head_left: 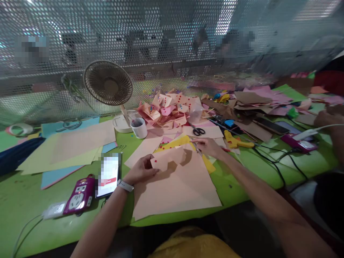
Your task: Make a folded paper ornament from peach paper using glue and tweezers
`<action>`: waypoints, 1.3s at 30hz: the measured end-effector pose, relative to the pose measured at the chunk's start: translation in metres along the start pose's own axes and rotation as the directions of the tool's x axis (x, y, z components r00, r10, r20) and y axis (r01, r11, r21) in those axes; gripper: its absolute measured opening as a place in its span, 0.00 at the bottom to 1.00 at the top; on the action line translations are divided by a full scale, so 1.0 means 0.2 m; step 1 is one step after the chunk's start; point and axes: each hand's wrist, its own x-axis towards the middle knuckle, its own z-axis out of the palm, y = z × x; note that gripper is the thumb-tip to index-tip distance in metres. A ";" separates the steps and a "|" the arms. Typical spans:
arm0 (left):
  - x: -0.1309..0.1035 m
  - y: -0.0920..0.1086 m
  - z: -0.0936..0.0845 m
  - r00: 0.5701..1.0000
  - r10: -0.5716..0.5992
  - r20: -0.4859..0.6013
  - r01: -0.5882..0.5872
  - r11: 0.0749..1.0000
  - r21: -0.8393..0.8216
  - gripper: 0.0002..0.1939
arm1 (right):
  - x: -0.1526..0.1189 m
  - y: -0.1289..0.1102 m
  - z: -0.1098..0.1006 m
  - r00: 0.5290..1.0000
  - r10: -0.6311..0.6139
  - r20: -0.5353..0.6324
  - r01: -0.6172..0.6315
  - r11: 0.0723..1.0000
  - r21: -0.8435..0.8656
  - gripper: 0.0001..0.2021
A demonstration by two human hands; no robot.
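My left hand [141, 170] grips the left end of a pale peach paper strip [172, 157] that bears a small red dot. The strip is raised over large peach sheets [177, 190] at the table's front edge. My right hand [206, 146] has its index finger stretched toward a yellow paper [176, 142] with red dots, behind the sheets. Whether its other fingers hold anything is too small to tell. Black-handled scissors [199, 131] lie just behind my right hand.
A fan [109, 84], a white mug [138, 128] and heaped paper pieces [166, 111] stand behind. A phone [108, 175] and a purple power strip [80, 196] lie left, a yellow glue gun [236, 140] right. Another person's hand [329, 120] is at far right.
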 end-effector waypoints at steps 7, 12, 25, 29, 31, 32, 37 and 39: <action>0.00 0.00 0.00 1.000 -0.004 0.005 0.004 1.000 0.014 0.20 | 0.04 -0.04 -0.03 0.996 0.054 -0.073 0.000 0.803 0.597 0.15; 0.00 0.01 0.01 1.000 0.000 0.001 0.000 1.000 -0.029 0.21 | 0.06 -0.15 0.00 0.969 -0.128 -0.212 0.231 0.776 0.587 0.25; 0.00 0.01 0.01 1.000 -0.002 0.004 0.002 0.999 -0.045 0.22 | 0.22 -0.38 0.22 0.977 0.002 -0.214 0.149 0.713 0.685 0.20; 0.00 -0.01 -0.01 1.000 -0.005 0.004 0.005 1.000 -0.005 0.22 | 0.26 -0.34 0.31 0.968 -0.021 -0.251 0.186 0.732 0.656 0.20; 0.00 -0.02 -0.01 1.000 -0.012 0.008 0.012 1.000 0.016 0.22 | 0.27 -0.31 0.34 0.973 0.016 -0.231 0.142 0.745 0.651 0.18; 0.00 -0.02 -0.01 1.000 -0.018 0.010 0.018 1.000 0.022 0.22 | 0.27 -0.29 0.35 0.976 0.043 -0.213 0.108 0.753 0.650 0.18; 0.00 -0.01 -0.01 0.999 -0.036 0.014 0.036 0.999 0.025 0.22 | 0.24 -0.24 0.37 0.976 0.199 -0.089 -0.109 0.800 0.590 0.19; 0.00 -0.01 -0.01 0.999 -0.047 0.019 0.046 0.998 0.031 0.21 | 0.24 -0.23 0.37 0.974 0.215 -0.072 -0.135 0.802 0.583 0.20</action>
